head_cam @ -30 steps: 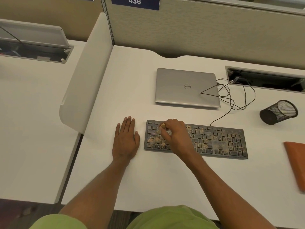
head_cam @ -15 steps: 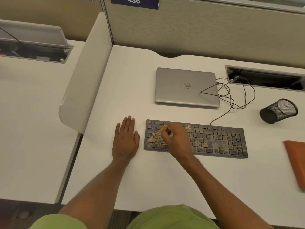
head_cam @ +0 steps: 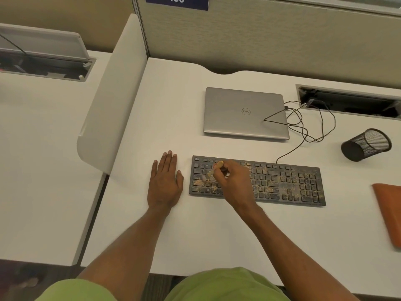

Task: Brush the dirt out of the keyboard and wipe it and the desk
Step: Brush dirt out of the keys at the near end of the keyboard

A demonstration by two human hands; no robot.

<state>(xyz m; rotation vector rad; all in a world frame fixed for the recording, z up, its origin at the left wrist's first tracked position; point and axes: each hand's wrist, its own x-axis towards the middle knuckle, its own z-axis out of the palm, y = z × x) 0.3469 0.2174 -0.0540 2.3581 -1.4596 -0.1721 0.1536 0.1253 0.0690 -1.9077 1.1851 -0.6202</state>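
At the left end of the keyboard (head_cam: 282,184): the right hand (head_cam: 233,181) is gripping a small brush (head_cam: 213,170), fingers curled round its pale handle, bristles working among the keys.
Change: over the last second the bristle end is creeping slightly toward the nearer rows in short strokes; the hand itself is barely shifting.
Left hand (head_cam: 165,183): is staying flat on the desk (head_cam: 169,118), fingers straight, holding nothing, just beside the keyboard.
Keyboard: is lying in front of the closed laptop (head_cam: 238,118), yellowish dirt speckling most of it.
Meaning: brushing is only getting started, I judge; wiping is waiting, the orange cloth (head_cam: 392,213) lying at the right edge.
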